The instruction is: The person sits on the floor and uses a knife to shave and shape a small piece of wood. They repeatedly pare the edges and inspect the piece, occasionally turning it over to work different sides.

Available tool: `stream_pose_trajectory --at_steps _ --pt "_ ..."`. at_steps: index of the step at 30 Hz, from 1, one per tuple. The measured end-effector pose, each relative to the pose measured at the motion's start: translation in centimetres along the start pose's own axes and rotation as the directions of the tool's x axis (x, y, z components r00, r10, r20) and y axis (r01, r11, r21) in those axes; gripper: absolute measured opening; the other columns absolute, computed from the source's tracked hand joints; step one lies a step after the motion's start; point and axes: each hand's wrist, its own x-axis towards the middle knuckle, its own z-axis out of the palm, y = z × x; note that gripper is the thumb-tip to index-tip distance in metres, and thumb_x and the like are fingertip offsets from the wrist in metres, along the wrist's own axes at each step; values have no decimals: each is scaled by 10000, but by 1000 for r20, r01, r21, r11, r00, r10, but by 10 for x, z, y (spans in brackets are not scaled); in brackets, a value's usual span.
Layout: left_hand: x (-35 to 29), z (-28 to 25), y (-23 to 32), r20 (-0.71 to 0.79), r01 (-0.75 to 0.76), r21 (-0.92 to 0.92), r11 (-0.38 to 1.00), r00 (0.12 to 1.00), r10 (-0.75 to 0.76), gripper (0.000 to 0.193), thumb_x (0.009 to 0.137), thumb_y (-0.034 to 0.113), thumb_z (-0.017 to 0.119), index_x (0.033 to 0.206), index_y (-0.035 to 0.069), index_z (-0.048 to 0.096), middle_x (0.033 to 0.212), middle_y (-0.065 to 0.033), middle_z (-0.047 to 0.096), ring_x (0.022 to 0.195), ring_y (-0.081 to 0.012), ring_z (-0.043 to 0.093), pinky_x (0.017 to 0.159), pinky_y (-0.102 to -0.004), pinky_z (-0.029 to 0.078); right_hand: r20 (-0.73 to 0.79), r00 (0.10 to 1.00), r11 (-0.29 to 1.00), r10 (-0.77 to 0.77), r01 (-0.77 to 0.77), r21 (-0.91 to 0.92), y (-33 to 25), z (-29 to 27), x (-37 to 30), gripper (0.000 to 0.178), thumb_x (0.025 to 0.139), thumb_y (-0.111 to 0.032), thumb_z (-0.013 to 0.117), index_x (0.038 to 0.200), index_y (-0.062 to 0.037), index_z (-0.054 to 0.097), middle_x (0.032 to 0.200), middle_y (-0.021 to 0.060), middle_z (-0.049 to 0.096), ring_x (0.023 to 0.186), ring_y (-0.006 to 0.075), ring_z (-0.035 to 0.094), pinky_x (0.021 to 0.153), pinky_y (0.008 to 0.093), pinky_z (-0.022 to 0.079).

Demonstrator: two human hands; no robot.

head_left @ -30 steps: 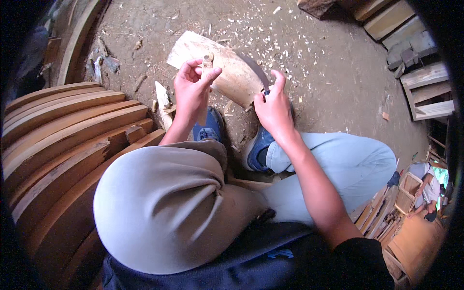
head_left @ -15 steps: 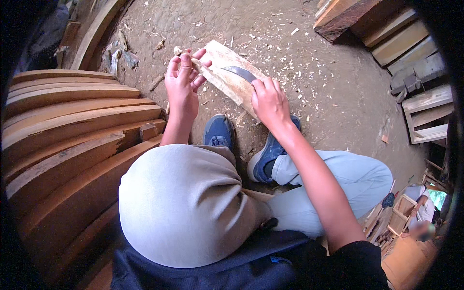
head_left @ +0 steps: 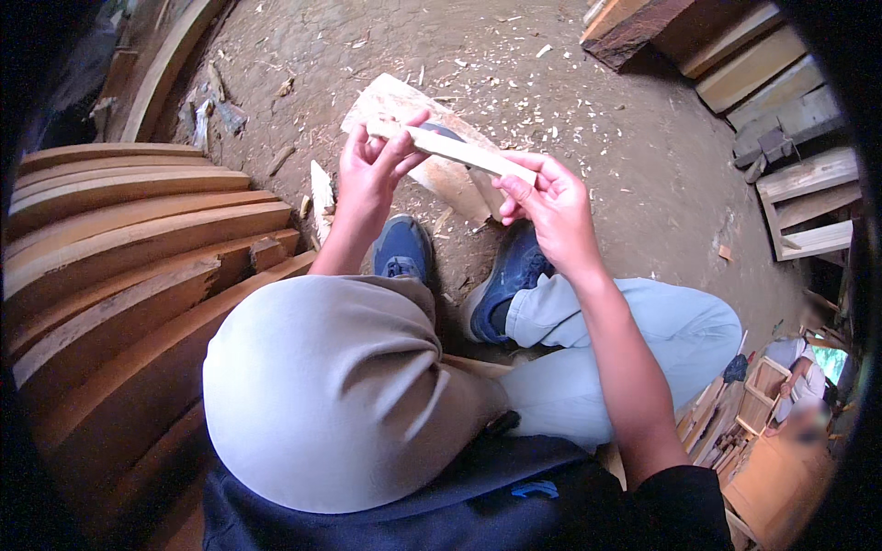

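A pale strip of wood [head_left: 469, 153] spans my two hands above a flat board. My left hand [head_left: 369, 174] is closed round its left end, thumb and fingers pinching it. The right end sits between the thumb and fingers of my right hand [head_left: 558, 207]. Behind the strip, over the board [head_left: 390, 96], shows part of a dark curved blade [head_left: 444, 132]. The rest of that blade and its handle are hidden by the strip and my right hand, so I cannot tell whether the blade is resting or held.
Curved wooden planks [head_left: 138, 220] are stacked at my left. Wood shavings lie over the dirt floor [head_left: 643, 184]. More timber [head_left: 753, 64] and a wooden frame [head_left: 808, 207] stand at the right. My blue shoes [head_left: 402, 248] flank the board's near end. Another person [head_left: 799, 376] is at the far lower right.
My right hand has left its grip on the blade over the board and come up to the strip's right end. The strip has swung flatter, and my left hand has shifted right.
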Motion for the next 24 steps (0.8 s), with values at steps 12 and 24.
stream_pose_trajectory --at_steps 12,24 --pt "27 -35 40 88 -54 91 994 995 46 481 992 483 367 652 149 429 527 41 347 420 -73 310 408 -230 251 -139 986 969 -93 58 -239 -88 -118 -57 231 961 -80 586 1165 27 566 967 96 674 813 143 679 677 248 555" --pt "86 242 199 700 -460 683 568 636 -326 656 939 395 624 1434 79 332 1339 -168 516 1226 -235 525 1041 -385 410 -117 948 951 -296 304 56 -275 -185 29 212 1040 -197 415 1134 -14 467 1077 146 566 985 249 616 848 416 565"
